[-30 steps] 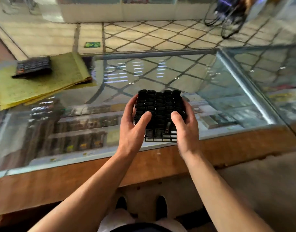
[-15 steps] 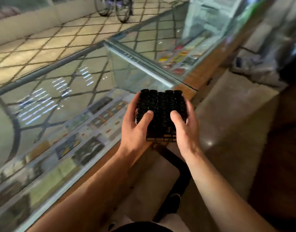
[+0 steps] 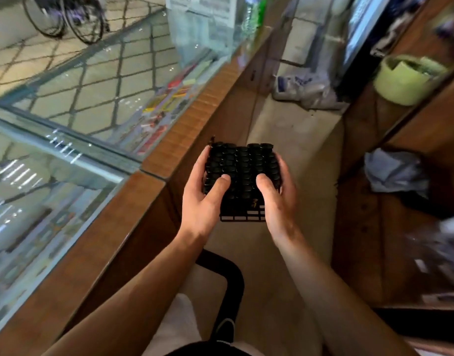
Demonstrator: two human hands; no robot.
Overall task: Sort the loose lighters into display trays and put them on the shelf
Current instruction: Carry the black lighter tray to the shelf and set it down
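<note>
Glass counter top (image 3: 74,104) with a wooden edge runs along my left. My left hand (image 3: 204,201) grips the left side of the black display tray (image 3: 242,176), thumb pressed on the lighter tops; my right hand (image 3: 277,199) clamps the right side likewise. I hold the tray, packed with black lighters, above the floor. Wooden shelves (image 3: 390,206) stand at my right.

The display tray (image 3: 242,217) was black, a grid packed with black-topped lighters (image 3: 242,170). Left of the tray, the table (image 3: 102,242) had a brown wooden edge around greenish glass reflecting a dark diamond lattice. Far right of the tray sat a lime-green tub (image 3: 400,80).
</note>
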